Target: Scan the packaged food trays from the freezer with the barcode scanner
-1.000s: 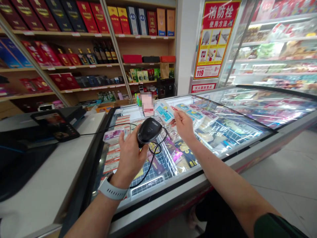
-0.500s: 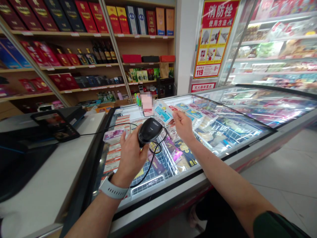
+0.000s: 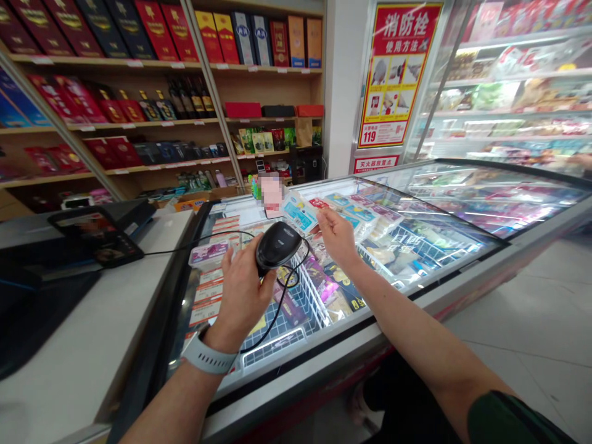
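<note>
My left hand is closed around the handle of a black barcode scanner, held above the freezer's glass top. The scanner's head points away from me, and its black cable loops down beneath it. Between the thumb and fingers of my right hand is the near corner of a flat blue-and-white food packet. This packet is tilted just beyond the scanner. More blue and purple packets lie behind my right hand. A small purple-and-white package rests on the glass left of the scanner.
The glass-topped chest freezer stretches off to the right, with wire baskets of goods inside. At left, a counter carries a dark screen. Shelves of boxes and bottles stand behind, near a red fire-hydrant sign.
The whole view has shifted slightly. My right hand and the packet have dipped a little, closer to the scanner. Both grips are unchanged.
</note>
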A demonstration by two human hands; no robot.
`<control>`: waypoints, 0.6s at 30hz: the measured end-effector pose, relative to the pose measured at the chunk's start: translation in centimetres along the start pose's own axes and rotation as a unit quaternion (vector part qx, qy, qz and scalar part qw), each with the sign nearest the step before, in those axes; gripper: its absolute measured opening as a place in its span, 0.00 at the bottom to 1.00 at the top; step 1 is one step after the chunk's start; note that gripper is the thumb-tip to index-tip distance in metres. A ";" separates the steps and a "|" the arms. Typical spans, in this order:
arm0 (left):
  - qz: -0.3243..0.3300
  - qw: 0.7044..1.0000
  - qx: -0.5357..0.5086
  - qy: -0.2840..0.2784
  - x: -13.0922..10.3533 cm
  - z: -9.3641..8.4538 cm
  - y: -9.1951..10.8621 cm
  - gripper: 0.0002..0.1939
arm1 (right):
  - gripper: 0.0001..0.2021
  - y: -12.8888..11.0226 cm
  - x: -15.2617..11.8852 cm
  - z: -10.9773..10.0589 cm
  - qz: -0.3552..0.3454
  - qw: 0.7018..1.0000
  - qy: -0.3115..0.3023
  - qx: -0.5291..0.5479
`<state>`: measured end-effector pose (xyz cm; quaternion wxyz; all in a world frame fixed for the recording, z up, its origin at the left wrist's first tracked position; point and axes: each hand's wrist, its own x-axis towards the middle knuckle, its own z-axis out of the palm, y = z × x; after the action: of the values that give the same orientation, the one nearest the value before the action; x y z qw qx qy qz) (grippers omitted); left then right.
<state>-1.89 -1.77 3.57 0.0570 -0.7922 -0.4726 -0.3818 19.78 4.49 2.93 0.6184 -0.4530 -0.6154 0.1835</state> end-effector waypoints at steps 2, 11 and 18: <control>-0.001 1.000 0.000 -0.002 0.0 0.1 0.0 0.28 | 0.22 -0.1 -0.1 0.0 -0.003 1.000 0.001 -0.010; -0.008 1.000 0.001 0.004 0.0 0.1 -0.5 0.27 | 0.19 -1.7 0.4 -1.9 -0.098 0.980 0.067 -0.159; -0.011 1.000 -0.003 0.006 0.0 0.0 -0.2 0.28 | 0.19 -0.3 1.9 -7.9 -0.159 0.899 0.121 -0.389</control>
<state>-2.07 -1.67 3.56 0.0539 -0.7847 -0.4799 -0.3887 27.30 3.22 5.64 0.4833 -0.5725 -0.6221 -0.2274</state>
